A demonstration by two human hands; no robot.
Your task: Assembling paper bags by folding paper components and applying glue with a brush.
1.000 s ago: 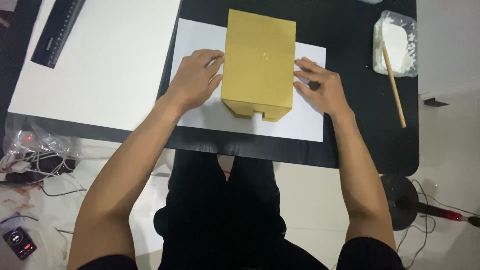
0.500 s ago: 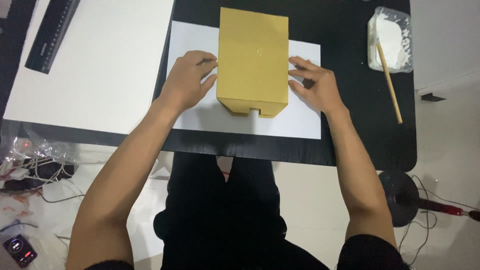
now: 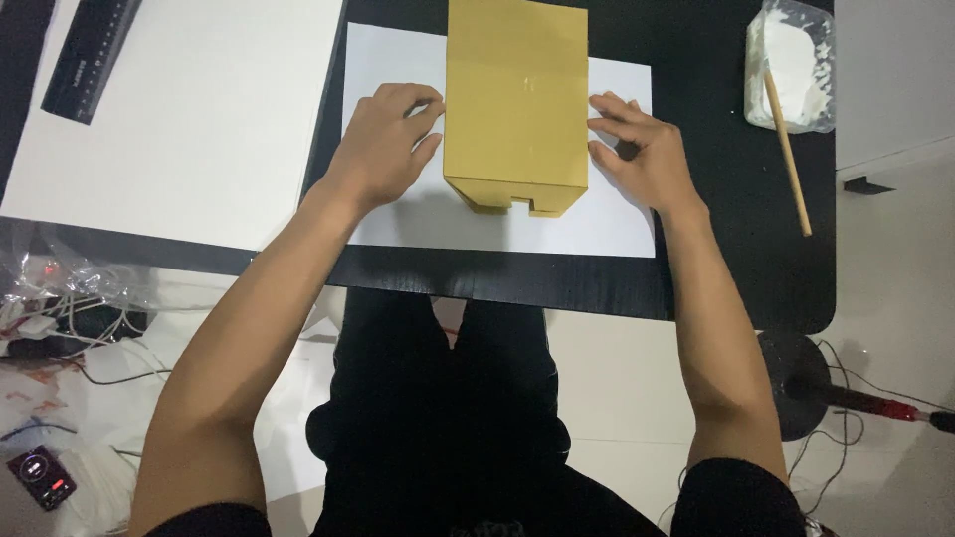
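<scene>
1. From the head camera, a yellow cardboard box (image 3: 517, 99) stands on a white sheet of paper (image 3: 597, 219). The paper lies flat on a black table (image 3: 736, 268).
2. The box is in the middle of the paper, between the two hands. Its near bottom edge has a small notch cut in it.
3. The left hand (image 3: 383, 144) lies on the paper. Its curled fingertips (image 3: 430, 107) touch the left side of the box. The fingers are bent, not wrapped around anything. It is pressing on the box, not holding it.
4. The right hand (image 3: 642, 154) lies on the paper on the other side. Its fingers are spread a little and the tips touch the right side of the box. It has hold of nothing either.
5. A big white board (image 3: 199, 119) lies to the left of the paper, near the left hand. A black ruler (image 3: 90, 55) rests on its far left corner.
6. A clear tub of white paste (image 3: 791, 65) sits at the far right of the table, well apart from the right hand. A wooden stick (image 3: 786, 149) leans out of the tub.
7. The person's legs in black trousers (image 3: 448, 398) show below the table edge.
8. A tangle of wires (image 3: 60, 298) lies on the floor to the left.
</scene>
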